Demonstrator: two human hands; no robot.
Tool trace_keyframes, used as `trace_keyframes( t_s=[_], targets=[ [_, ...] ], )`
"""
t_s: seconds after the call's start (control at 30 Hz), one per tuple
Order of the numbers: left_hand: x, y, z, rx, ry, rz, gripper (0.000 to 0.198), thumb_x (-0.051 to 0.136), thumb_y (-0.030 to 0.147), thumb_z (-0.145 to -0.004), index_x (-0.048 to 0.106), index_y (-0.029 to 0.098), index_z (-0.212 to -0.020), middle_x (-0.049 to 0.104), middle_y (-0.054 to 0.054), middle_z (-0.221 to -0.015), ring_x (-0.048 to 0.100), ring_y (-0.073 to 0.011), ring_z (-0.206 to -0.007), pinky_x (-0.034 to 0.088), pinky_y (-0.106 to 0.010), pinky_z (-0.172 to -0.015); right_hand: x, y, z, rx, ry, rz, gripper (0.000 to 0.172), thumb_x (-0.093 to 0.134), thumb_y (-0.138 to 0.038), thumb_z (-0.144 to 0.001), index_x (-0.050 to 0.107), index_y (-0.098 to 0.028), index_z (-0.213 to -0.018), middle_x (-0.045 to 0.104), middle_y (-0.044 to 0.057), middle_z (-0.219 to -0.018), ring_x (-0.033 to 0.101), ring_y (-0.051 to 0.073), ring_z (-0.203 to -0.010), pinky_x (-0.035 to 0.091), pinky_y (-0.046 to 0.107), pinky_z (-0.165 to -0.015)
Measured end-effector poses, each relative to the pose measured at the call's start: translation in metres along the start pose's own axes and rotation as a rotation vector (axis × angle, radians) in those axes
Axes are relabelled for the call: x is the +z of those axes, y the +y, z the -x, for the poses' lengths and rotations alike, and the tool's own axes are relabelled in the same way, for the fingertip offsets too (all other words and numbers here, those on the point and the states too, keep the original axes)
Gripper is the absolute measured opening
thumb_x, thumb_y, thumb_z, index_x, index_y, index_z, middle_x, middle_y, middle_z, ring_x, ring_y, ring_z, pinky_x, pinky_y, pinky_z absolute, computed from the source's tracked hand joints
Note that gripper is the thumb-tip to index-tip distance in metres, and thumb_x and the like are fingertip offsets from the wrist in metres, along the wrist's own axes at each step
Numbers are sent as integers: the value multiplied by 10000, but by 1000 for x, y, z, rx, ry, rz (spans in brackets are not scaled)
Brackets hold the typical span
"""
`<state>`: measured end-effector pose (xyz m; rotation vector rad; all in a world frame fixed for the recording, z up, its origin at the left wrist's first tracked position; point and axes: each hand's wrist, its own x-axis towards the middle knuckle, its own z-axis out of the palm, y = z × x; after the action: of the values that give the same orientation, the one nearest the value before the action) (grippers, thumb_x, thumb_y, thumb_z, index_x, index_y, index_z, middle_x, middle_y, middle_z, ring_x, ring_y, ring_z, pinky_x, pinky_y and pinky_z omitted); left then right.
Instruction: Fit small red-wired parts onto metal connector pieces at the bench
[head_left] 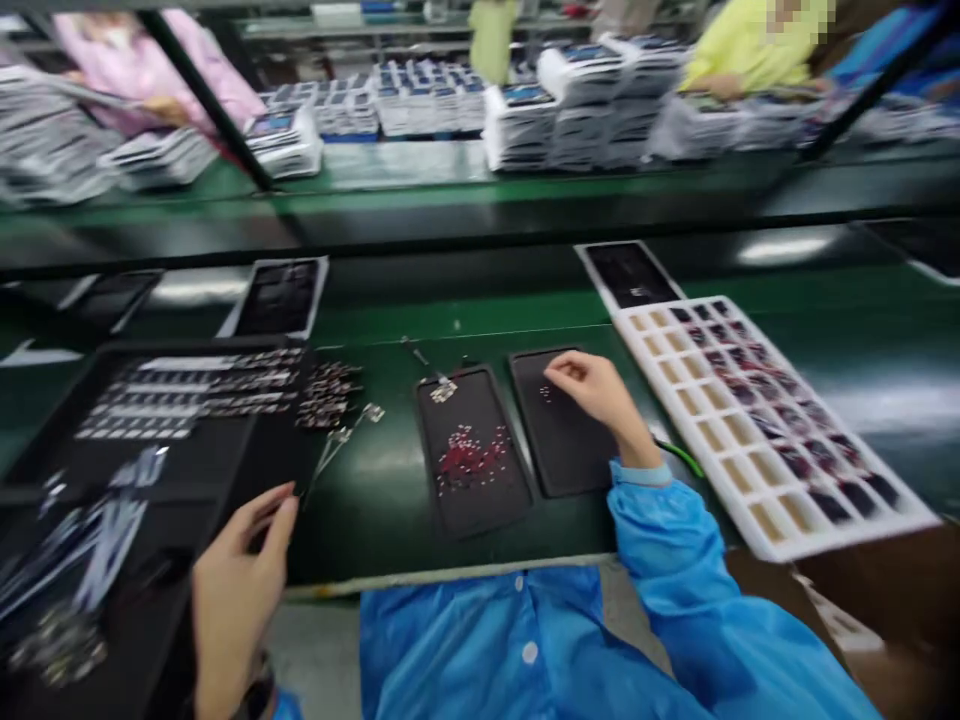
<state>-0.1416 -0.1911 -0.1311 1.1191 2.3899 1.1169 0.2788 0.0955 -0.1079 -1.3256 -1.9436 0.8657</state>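
My left hand is at the front left, thumb and forefinger pinched together. Close to its fingertips, thin strips with small metal ends reach across the green bench; whether the fingers grip one is unclear. My right hand hovers over the upper part of the right black tray, its fingertips pinched on something too small to make out. Several tiny pale parts lie in that tray beside the fingers. The left black tray bears a heap of small red-and-white parts and a metal piece at its top.
A white compartment tray with dark parts stands at the right. On the left, a big black tray carries rows of small parts and strips. Dark small parts are piled beside it. Behind, co-workers sit by white stacks.
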Motion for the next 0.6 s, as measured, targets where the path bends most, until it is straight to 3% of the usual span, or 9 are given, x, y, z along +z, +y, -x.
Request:
trace_keyframes(
  t_s=[0.17, 0.3, 0.43, 0.6],
  targets=[
    [22, 11, -3, 219, -5, -284, 503, 534, 469, -988, 653, 131, -1342, 645, -216, -1429, 593, -384, -1351, 463, -546, -1163, -23, 17, -3, 18, 41, 181, 438, 696, -581, -848, 762, -160, -949, 644, 42, -669, 506, 165, -584, 373, 307, -583],
    [34, 21, -9, 262, -18, -374, 450, 468, 358, -1028, 616, 121, -1381, 637, -209, -1435, 588, -356, -1358, 453, -522, -1178, -43, 39, -2, 47, -95, 282, 465, 714, -657, -792, 759, -219, -941, 672, 82, -747, 526, 204, -598, 402, 360, -579],
    [49, 35, -30, 250, -45, -505, 432, 445, 305, -1026, 624, 107, -1366, 674, -205, -1346, 624, -356, -1258, 496, -491, -1102, -46, 59, -5, 82, -190, 426, 290, 835, -429, -706, 712, -240, -889, 656, 82, -817, 592, 245, -658, 441, 391, -622],
    [74, 52, -54, 121, -1, -763, 471, 407, 369, -1038, 674, 78, -1295, 679, -231, -1130, 640, -379, -1094, 535, -445, -880, -35, 60, -7, 86, -131, 518, 227, 803, -199, -705, 634, -233, -852, 608, 34, -791, 577, 202, -662, 413, 334, -626]
  ],
)
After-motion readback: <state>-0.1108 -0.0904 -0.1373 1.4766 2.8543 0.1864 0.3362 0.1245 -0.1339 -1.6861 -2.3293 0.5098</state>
